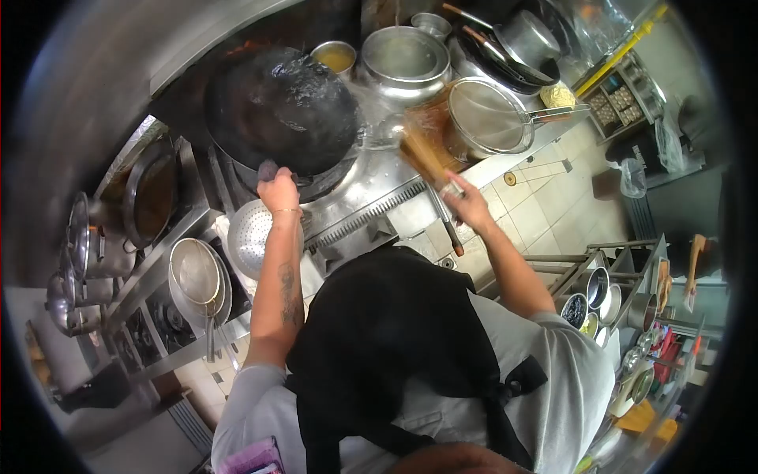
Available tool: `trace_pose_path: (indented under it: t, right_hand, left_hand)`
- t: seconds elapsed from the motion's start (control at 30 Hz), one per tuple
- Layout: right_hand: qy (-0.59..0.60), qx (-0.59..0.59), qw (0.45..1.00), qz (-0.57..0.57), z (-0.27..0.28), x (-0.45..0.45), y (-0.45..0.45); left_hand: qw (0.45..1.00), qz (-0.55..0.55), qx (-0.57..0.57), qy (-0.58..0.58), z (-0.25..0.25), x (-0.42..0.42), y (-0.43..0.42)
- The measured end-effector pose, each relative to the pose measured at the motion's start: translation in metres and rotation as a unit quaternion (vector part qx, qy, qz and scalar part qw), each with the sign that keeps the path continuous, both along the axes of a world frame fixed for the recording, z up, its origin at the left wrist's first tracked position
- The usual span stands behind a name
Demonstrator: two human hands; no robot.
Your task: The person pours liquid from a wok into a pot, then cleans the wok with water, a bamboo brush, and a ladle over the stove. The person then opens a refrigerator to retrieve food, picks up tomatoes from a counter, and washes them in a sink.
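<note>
My left hand [279,193] is closed at the near edge of a large black wok [268,118], with a dark grey cloth [267,169] bunched at the grip. Wet, glossy streaks shine on the wok's inner surface. My right hand [470,204] is wrapped round a bamboo wok brush [424,156], whose bristle end points toward the metal stove top, right of the wok. The brush is slightly blurred. Just under that hand, a long-handled utensil [452,235] with a dark end sticks out over the counter edge; its head is hidden.
A mesh strainer [488,117] rests right of the brush, near a large metal pot [405,57] and a small pot of yellowish liquid [335,58]. A perforated ladle [254,238] lies by my left forearm. More strainers [196,272] and a dark pan [150,193] stand left.
</note>
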State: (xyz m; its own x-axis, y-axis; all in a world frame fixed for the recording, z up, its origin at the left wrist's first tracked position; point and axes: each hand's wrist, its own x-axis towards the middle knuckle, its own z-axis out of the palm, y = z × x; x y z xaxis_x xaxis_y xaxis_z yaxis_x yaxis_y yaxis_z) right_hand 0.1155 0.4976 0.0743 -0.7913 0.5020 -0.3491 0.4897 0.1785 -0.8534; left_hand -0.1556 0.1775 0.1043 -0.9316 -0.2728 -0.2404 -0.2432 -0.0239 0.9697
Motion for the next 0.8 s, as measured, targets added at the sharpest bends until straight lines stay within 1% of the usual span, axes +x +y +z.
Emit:
trace_pose_path:
  t: [0.03,0.07,0.1,0.17,0.2,0.23,0.27,0.3,0.33,0.37,0.4,0.43,0.47,0.5,0.57,0.6,0.63,0.67,0.7,0.73,0.77,0.8]
  right_hand:
    - [-0.020,-0.009,0.999,0.025,-0.005,0.005,-0.003]
    - [-0.060,-0.014,0.997,0.041,0.001,0.004,-0.012]
    - [-0.073,-0.002,0.996,0.058,-0.008,0.001,-0.020]
    - [-0.095,-0.034,0.992,0.075,-0.021,-0.012,-0.030]
    - [-0.095,-0.033,0.992,0.073,-0.048,-0.013,-0.026]
    - [-0.039,-0.009,0.998,0.054,-0.090,-0.018,-0.023]
    - [0.021,0.015,0.999,0.037,-0.112,-0.025,-0.020]
    - [0.024,0.015,0.999,0.043,-0.114,-0.022,-0.018]
    - [-0.033,0.143,0.989,0.012,-0.114,-0.010,-0.015]
    - [-0.091,0.269,0.959,-0.020,-0.116,0.003,-0.012]
    - [-0.091,0.270,0.959,-0.015,-0.131,0.013,-0.006]
    - [-0.130,0.231,0.964,0.006,-0.156,0.022,0.000]
    - [-0.169,0.194,0.966,0.026,-0.170,0.030,0.004]
    - [-0.172,0.199,0.964,0.032,-0.166,0.033,-0.003]
    - [-0.100,0.226,0.969,-0.006,-0.155,0.027,-0.022]
    - [-0.064,0.237,0.969,-0.022,-0.144,0.022,-0.032]
    - [-0.067,0.193,0.978,-0.034,-0.130,0.019,-0.035]
    - [-0.030,0.190,0.981,-0.039,-0.127,0.007,-0.028]
    - [0.006,0.184,0.982,-0.044,-0.120,-0.007,-0.021]
    - [0.075,0.213,0.973,-0.040,-0.113,-0.028,-0.007]
    - [0.143,0.239,0.960,-0.037,-0.096,-0.055,0.008]
    - [0.109,0.243,0.962,-0.056,-0.062,-0.083,0.015]
  left_hand:
    - [1.000,-0.002,0.000,0.002,-0.008,-0.010,0.001]
    - [0.998,0.009,-0.045,0.048,-0.018,-0.019,0.002]
    - [0.991,0.019,-0.088,0.095,-0.015,-0.020,0.007]
    - [0.990,0.013,-0.100,0.100,-0.014,-0.018,0.009]
    - [0.982,0.012,-0.153,0.108,-0.018,-0.018,0.007]
    - [0.972,0.016,-0.206,0.113,-0.022,-0.015,0.004]
    - [0.970,0.009,-0.200,0.135,-0.004,0.002,0.006]
    - [0.970,0.014,-0.201,0.137,-0.005,0.010,0.003]
    - [0.956,0.018,-0.247,0.157,-0.006,0.015,-0.001]
    - [0.940,0.020,-0.292,0.175,-0.009,0.019,-0.006]
    - [0.934,0.023,-0.299,0.194,-0.017,0.023,-0.012]
    - [0.935,0.026,-0.299,0.190,-0.013,0.032,-0.015]
    - [0.944,0.017,-0.269,0.191,-0.004,0.045,-0.016]
    - [0.952,0.010,-0.239,0.192,0.000,0.057,-0.018]
    - [0.958,0.000,-0.219,0.184,-0.012,0.065,-0.033]
    - [0.952,0.005,-0.213,0.222,-0.017,0.071,-0.040]
    - [0.943,0.009,-0.206,0.259,-0.022,0.074,-0.045]
    - [0.944,0.013,-0.201,0.263,-0.024,0.077,-0.049]
    - [0.950,0.016,-0.208,0.233,-0.026,0.080,-0.053]
    - [0.955,0.018,-0.218,0.201,-0.028,0.080,-0.058]
    - [0.955,0.017,-0.217,0.202,-0.039,0.073,-0.063]
    - [0.973,-0.011,-0.160,0.164,-0.059,0.063,-0.070]
